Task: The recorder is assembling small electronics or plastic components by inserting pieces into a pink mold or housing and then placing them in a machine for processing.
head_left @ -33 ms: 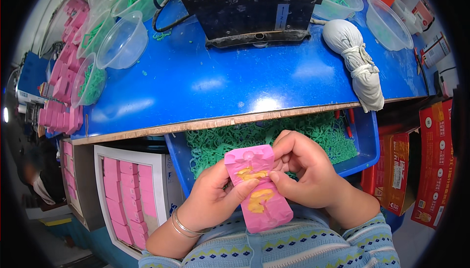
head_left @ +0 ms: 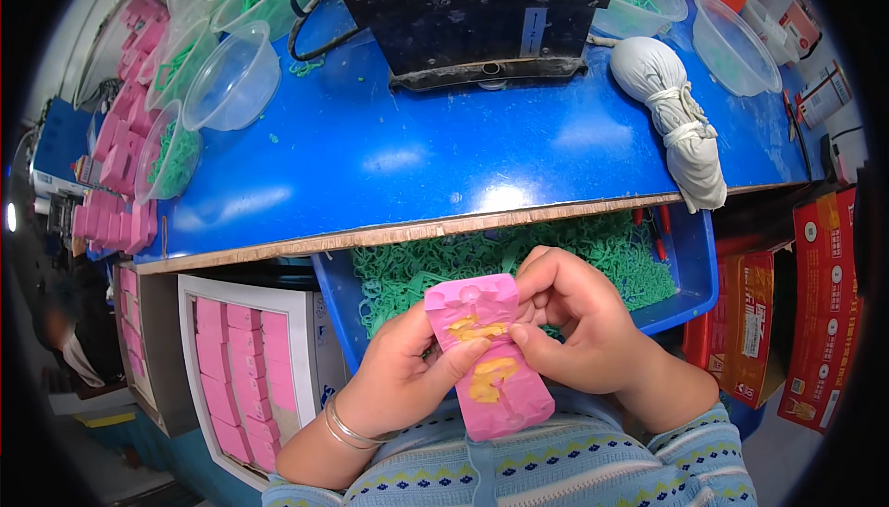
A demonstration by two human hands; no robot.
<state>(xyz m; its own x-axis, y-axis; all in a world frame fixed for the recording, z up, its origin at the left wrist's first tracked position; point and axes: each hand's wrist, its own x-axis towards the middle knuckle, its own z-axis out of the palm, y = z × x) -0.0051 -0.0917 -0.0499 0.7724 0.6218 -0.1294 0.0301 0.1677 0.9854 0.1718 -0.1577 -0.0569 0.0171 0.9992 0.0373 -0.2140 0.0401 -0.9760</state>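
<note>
A pink rubber mould (head_left: 528,394) lies opened out between my hands, close to my body, with yellow patches on its inner faces. My left hand (head_left: 407,368) grips its left side, the thumb pressed on the inner face near the yellow. On the other side, my right hand (head_left: 588,340) is closed at the mould's right edge, thumb against the middle fold and fingers curled behind. Whether the right fingertips also pinch a small piece cannot be made out. Just beyond my hands, curly green scraps (head_left: 407,271) fill a blue tray (head_left: 696,299).
A black machine (head_left: 472,21) stands on the blue table (head_left: 370,155), with a tied white cloth bundle (head_left: 690,150) to its right. Clear plastic bowls (head_left: 231,90) sit at both sides. Pink blocks (head_left: 218,359) are stacked at lower left; red cartons (head_left: 820,322) stand at right.
</note>
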